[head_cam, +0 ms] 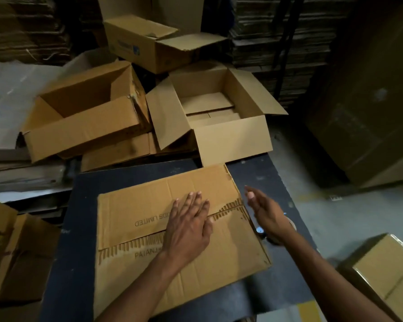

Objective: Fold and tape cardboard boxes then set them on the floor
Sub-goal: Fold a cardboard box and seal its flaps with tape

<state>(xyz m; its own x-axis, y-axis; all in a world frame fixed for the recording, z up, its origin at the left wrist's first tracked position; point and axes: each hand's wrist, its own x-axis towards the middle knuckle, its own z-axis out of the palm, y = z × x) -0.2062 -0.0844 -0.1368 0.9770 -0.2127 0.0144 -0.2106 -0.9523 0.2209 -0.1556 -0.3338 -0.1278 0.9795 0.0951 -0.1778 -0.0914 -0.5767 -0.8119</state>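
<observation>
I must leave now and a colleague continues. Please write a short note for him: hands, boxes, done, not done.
Left hand: flat, pressing the closed flaps of the box on the dark table.
Right hand: open, fingers straight, at the box's right edge, holding nothing.
Tape roll: on the table, partly hidden behind the right wrist.
Done: flaps folded shut.
Left: tape the seam, set the box on the floor.

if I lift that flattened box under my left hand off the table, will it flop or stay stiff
The flattened box will probably bend along its creases, since the left hand presses on a seam with torn, exposed fluting. It likely feels light, being thin corrugated board. It may slide easily on the table.
</observation>
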